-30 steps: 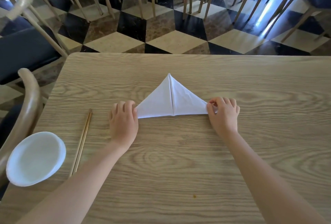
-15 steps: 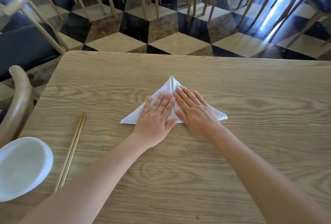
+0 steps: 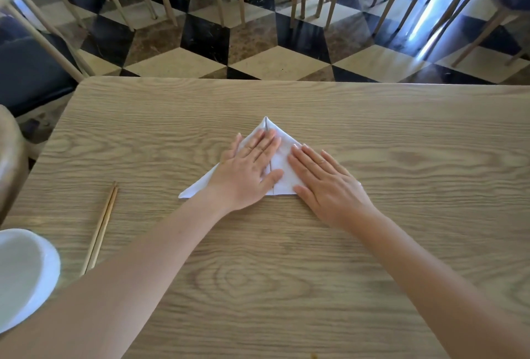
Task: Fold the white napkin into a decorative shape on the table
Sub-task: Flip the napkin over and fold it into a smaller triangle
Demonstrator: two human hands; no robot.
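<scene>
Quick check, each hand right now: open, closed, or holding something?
Left hand: open, fingers flat on the white napkin.
Right hand: open, flat on the napkin's right half.

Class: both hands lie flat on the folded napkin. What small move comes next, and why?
Probably sweep both outward to the corners: the left hand and right hand press flat beside the centre seam of the napkin, its left corner uncovered.

A second ago my hands are curled at the two base corners of the napkin. Now my left hand lies flat on its left half, fingertips nearer the apex. My right hand lies flat further right, baring the centre crease between them.
</scene>
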